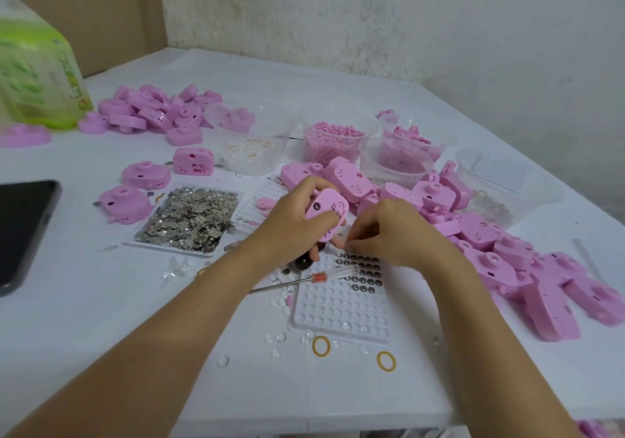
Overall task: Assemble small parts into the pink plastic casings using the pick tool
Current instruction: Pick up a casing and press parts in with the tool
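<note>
My left hand grips a pink plastic casing above the table, tilted, its flat back facing up. My right hand is beside it with fingers curled, the fingertips pinched together at the top edge of a white dimpled tray that holds several small dark round button cells. What the fingertips pinch is too small to tell. The pick tool, a thin metal rod with a red-and-clear handle, lies on the table below my left hand, held by neither hand.
Pink casings are heaped at the right and back left. A tray of metal contacts lies left. Clear cups of small parts stand behind. A phone, a green bottle, yellow rubber bands and loose clear lenses are scattered about.
</note>
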